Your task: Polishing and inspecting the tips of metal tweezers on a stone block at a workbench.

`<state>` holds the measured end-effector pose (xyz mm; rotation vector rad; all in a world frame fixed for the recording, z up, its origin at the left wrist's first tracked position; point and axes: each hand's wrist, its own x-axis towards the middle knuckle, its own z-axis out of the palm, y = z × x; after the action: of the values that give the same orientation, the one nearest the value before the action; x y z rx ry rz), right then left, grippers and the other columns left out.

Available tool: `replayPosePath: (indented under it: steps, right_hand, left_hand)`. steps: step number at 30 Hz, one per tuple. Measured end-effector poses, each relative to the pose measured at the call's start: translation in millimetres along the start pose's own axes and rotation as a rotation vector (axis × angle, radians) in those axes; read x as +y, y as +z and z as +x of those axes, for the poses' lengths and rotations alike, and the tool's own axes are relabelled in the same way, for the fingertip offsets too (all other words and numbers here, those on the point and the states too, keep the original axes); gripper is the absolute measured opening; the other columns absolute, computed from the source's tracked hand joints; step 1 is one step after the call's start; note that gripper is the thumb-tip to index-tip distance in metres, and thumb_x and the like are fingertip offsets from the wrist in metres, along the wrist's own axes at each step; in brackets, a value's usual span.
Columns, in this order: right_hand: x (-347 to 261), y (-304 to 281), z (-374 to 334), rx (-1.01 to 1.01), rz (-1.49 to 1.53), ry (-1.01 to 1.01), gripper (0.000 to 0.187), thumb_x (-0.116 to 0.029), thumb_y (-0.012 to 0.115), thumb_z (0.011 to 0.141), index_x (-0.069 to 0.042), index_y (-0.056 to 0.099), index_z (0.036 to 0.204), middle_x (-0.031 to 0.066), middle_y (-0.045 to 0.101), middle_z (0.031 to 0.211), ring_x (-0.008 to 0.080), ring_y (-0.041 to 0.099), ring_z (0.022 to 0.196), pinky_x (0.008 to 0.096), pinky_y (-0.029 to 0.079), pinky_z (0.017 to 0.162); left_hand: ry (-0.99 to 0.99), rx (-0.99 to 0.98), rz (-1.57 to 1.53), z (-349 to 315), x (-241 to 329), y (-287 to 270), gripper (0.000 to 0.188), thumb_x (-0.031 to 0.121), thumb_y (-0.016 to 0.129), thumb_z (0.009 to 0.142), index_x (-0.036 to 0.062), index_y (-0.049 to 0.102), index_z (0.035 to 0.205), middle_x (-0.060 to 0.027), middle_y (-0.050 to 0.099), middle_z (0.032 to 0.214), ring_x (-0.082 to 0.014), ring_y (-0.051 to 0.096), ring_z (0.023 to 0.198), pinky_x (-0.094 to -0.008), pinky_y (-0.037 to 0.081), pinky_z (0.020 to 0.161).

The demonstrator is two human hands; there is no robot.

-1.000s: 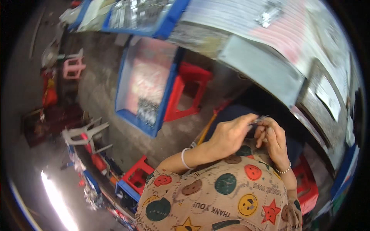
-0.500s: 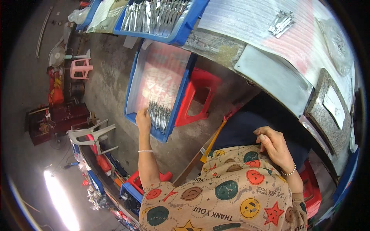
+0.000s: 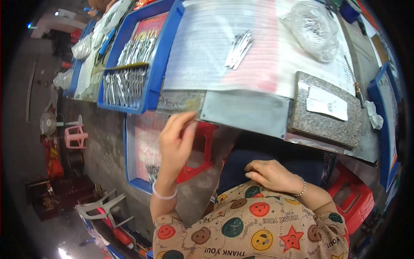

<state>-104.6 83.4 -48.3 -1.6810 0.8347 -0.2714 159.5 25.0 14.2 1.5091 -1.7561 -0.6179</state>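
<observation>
My left hand [image 3: 176,140] is raised over the table's near edge, thumb and fingertips pressed together; whatever they hold, if anything, is hidden. Just below and left of it, the lower blue tray [image 3: 127,159] holds a bunch of slim metal pieces [image 3: 152,172], partly covered by my forearm. Up on the table, a blue tray [image 3: 160,71] carries rows of similar shiny metal pieces [image 3: 125,87]. A small loose pile of metal pieces [image 3: 239,49] lies on the table's white and pink sheet [image 3: 202,52]. My right hand [image 3: 274,175] rests on my lap, its fingers loosely curled with nothing visible in them.
A grey metal plate [image 3: 246,111] lines the table's near edge, beside a granite slab [image 3: 302,118] bearing a white paper piece [image 3: 327,103]. A clear plastic bag [image 3: 314,30] sits farther back. Red stools [image 3: 353,196] stand below. Another person's hand [image 3: 100,5] shows at far left.
My left hand has left the metal pieces in the lower tray and risen toward the table edge. My right hand stays at my lap. The view has swung up and right over the tabletop.
</observation>
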Motion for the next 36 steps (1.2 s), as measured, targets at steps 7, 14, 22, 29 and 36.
replayPosePath:
  steps: [7,14,22,29,36]
  right_hand:
    - [16,-4,-25,0.047,-0.039,-0.017,0.031,-0.030,0.051,0.094,-0.001,0.058,0.098,0.0173,0.064,0.093,0.0366,0.062,0.085,0.0437,0.049,0.071]
    - [34,-14,-29,0.089,-0.016,-0.023,0.031,-0.030,0.051,0.094,0.001,0.057,0.097,0.0188,0.063,0.092,0.0378,0.062,0.085,0.0448,0.049,0.072]
    - [41,-17,-26,-0.013,-0.122,-0.065,0.034,-0.031,0.053,0.094,0.002,0.057,0.100,0.0192,0.063,0.095,0.0362,0.063,0.083,0.0429,0.051,0.069]
    - [27,-19,-39,-0.004,-0.153,-0.048,0.031,-0.029,0.053,0.094,0.001,0.057,0.101,0.0187,0.063,0.096,0.0356,0.064,0.083,0.0417,0.052,0.069]
    - [-7,-37,-45,0.358,0.653,-0.083,0.022,-0.013,0.056,0.094,0.001,0.054,0.110,0.0023,0.057,0.079,0.0055,0.056,0.066,0.0202,0.046,0.058]
  left_hand:
    - [0.132,0.027,0.108,137,-12,90,0.028,0.002,0.054,0.079,0.0002,0.060,0.106,-0.0181,0.064,0.089,-0.0307,0.063,0.077,-0.0386,0.050,0.070]
    - [-0.037,-0.185,0.326,172,-14,98,0.038,0.004,0.056,0.077,0.0059,0.057,0.115,-0.0174,0.064,0.084,-0.0324,0.063,0.078,-0.0402,0.050,0.070]
    - [0.207,-0.255,0.768,164,0,102,0.046,0.000,0.049,0.078,-0.0052,0.038,0.123,-0.0291,0.061,0.080,-0.0465,0.059,0.076,-0.0517,0.045,0.071]
    - [0.020,-0.235,0.370,120,43,66,0.046,-0.007,0.049,0.080,-0.0032,0.035,0.123,-0.0146,0.057,0.071,-0.0269,0.059,0.063,-0.0351,0.048,0.063]
    - [-0.437,-0.420,-0.676,-7,78,58,0.058,-0.015,0.052,0.081,0.0035,0.024,0.129,-0.0081,0.054,0.091,-0.0139,0.059,0.079,-0.0246,0.051,0.076]
